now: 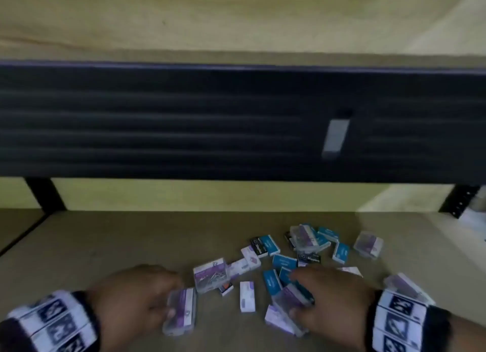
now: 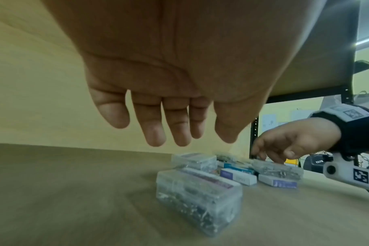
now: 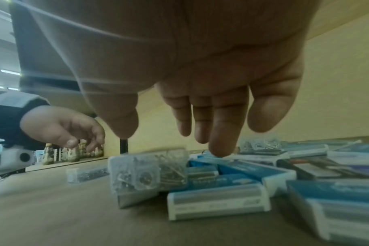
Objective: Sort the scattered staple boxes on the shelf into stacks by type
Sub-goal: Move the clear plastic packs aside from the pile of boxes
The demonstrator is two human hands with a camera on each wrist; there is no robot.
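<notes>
staple boxes (image 1: 284, 262) blue, purple-white, clear plastic, scattered.

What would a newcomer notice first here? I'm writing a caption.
First, the jumble of small boxes on the wooden shelf: blue, purple-and-white and clear ones, unsorted. Next, both hands above them: the left hand over a clear box at the pile's left edge, the right hand with fingers spread over the blue boxes.
</notes>
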